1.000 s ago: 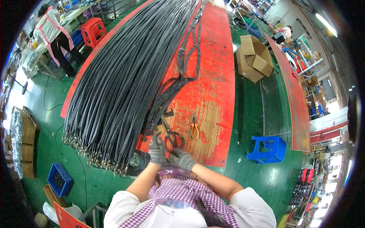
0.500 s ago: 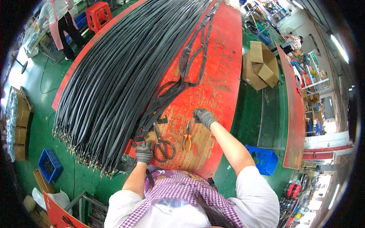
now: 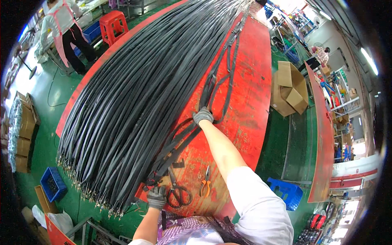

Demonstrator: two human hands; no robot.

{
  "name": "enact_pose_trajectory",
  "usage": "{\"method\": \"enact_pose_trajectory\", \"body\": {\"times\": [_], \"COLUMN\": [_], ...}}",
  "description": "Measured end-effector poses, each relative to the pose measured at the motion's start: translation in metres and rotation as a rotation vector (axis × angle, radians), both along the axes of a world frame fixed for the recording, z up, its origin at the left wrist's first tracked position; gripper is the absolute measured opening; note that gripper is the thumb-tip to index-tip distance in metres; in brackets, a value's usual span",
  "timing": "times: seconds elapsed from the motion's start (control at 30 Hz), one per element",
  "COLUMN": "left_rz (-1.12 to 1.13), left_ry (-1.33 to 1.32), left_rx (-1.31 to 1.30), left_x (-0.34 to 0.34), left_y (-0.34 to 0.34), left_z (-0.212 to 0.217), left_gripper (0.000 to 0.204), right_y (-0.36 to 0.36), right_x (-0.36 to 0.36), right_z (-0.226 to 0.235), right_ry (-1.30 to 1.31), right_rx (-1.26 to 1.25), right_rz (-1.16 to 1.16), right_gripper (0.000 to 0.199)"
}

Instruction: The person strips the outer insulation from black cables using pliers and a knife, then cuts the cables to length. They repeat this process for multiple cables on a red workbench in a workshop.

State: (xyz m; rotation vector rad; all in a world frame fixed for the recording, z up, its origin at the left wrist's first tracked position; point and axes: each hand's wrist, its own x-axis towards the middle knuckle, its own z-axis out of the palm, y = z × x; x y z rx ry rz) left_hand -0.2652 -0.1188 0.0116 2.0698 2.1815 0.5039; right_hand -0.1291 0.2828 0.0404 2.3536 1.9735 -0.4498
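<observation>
R hand [image 3: 203, 115] now stretched further up red worktop [image 3: 253, 90], clenched on black cable strand [image 3: 185, 136]. L hand [image 3: 157, 197] unmoved, gripping strand's near end by scissors [image 3: 178, 192]. Strand lies taut btwn hands, apart from main cable bundle [image 3: 134, 94].

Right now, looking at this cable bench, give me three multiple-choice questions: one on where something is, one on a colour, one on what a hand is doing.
1. Where do the orange-handled pliers lie?
A. right of the scissors
B. on the blue stool
C. on the cardboard boxes

2. What colour is the table top?
A. green
B. red
C. grey

3. What is the right hand doing?
A. holding the scissors
B. resting on the floor
C. gripping a few black cables far up the table

Answers: 1 A, they lie beside the scissors on the table. 2 B, bare red surface shows. 3 C, the gloved hand closes on the separated cables, arm stretched out.
</observation>
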Motion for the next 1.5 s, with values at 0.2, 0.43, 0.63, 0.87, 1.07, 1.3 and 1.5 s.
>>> {"method": "enact_pose_trajectory", "body": {"times": [0.2, 0.43, 0.63, 0.87, 1.07, 1.3, 1.5], "left_rz": [0.008, 0.047, 0.023, 0.029, -0.002, -0.049, -0.034], "left_ry": [-0.085, -0.072, -0.058, -0.04, -0.025, -0.028, 0.036], "left_rx": [-0.032, -0.017, 0.004, 0.024, 0.063, 0.02, 0.142], "left_x": [0.0, -0.002, 0.003, 0.007, 0.001, 0.006, 0.006], "left_y": [0.001, -0.001, -0.003, -0.007, -0.013, -0.015, -0.015], "left_z": [0.001, 0.009, 0.001, 0.006, 0.002, 0.009, 0.012], "left_gripper": [0.015, 0.016, 0.014, 0.012, 0.021, 0.024, 0.015], "right_y": [0.02, -0.006, -0.061, -0.153, -0.227, -0.24, -0.309], "right_x": [0.024, 0.081, 0.132, 0.166, 0.182, 0.186, 0.177], "right_z": [-0.007, 0.199, 0.241, 0.133, 0.139, 0.162, 0.069], "right_ry": [0.29, 2.066, 1.946, 1.894, 2.096, 1.909, 1.972], "right_rx": [0.275, 0.237, 0.076, -0.01, 0.129, -0.197, -0.36], "right_rz": [-0.18, -0.263, -0.403, -0.672, -0.449, -0.671, -0.905], "right_gripper": [0.028, 0.017, 0.016, 0.015, 0.018, 0.016, 0.008]}}
